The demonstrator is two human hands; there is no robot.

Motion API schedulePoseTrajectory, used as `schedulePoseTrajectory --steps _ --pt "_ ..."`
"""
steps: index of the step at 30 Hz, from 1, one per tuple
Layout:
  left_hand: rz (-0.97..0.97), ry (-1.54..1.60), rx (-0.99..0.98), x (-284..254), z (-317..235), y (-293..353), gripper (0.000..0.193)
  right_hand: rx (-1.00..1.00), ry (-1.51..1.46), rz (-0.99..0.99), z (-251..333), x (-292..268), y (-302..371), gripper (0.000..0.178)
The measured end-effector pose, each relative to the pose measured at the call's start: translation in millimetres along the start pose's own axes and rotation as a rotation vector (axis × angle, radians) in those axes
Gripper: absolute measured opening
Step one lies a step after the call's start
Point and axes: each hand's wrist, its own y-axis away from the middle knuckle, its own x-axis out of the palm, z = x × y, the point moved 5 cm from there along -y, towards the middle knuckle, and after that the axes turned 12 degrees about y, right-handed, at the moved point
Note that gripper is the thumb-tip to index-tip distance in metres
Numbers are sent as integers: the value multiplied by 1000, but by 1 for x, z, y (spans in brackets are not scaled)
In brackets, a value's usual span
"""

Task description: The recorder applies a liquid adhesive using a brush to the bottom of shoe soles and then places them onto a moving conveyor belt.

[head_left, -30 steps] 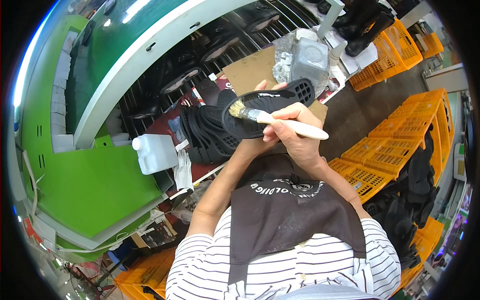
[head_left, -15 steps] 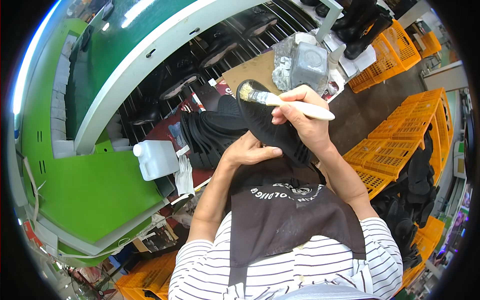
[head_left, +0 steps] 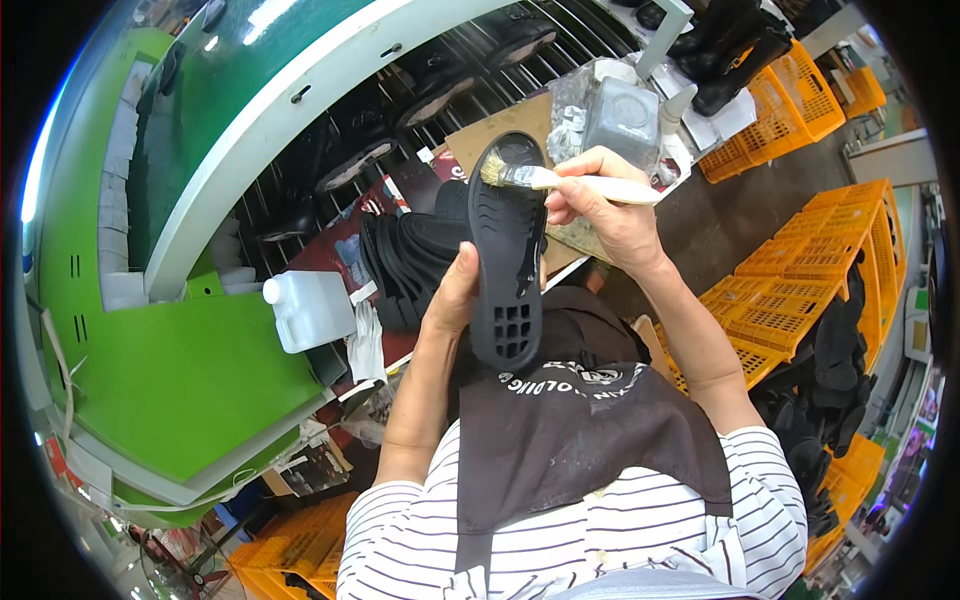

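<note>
A black shoe sole (head_left: pixel 506 250) is gripped at its middle by my left hand (head_left: pixel 456 290), thumb on the near edge and the other fingers mostly hidden behind it. The sole's inner face is toward me, with a grid of square hollows at the heel end. My right hand (head_left: pixel 612 215) is closed around a paintbrush (head_left: pixel 625 190) with a white handle. Its pale bristles touch the inner face near the toe. Beside the left hand lies a stack of black soles (head_left: pixel 400 265). Beyond the right hand stands a cloudy plastic container (head_left: pixel 620 125).
At left are a white jug (head_left: pixel 312 312), a white glove (head_left: pixel 367 345) and a green machine (head_left: pixel 170 390). Dark shoes (head_left: pixel 435 85) rest on a roller rack ahead. Orange crates (head_left: pixel 790 270) stand at right, with black soles (head_left: pixel 830 370) beside them. Black boots (head_left: pixel 735 55) stand far right.
The sole has turned its inner face toward me and stands more upright. My left hand has shifted to the sole's left edge. The brush now lies nearly level, its bristles on the toe area.
</note>
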Motion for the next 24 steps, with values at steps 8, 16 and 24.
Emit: schedulePoseTrajectory --steps 8,16,24 --pt "44 389 -71 -14 6 6 87 30 35 126 2 13 10 18" --pt "-40 438 -58 -13 3 9 83 64 53 212 9 27 24 18" --pt "-204 425 14 -24 -2 6 77 167 -70 262 5 39 35 20"
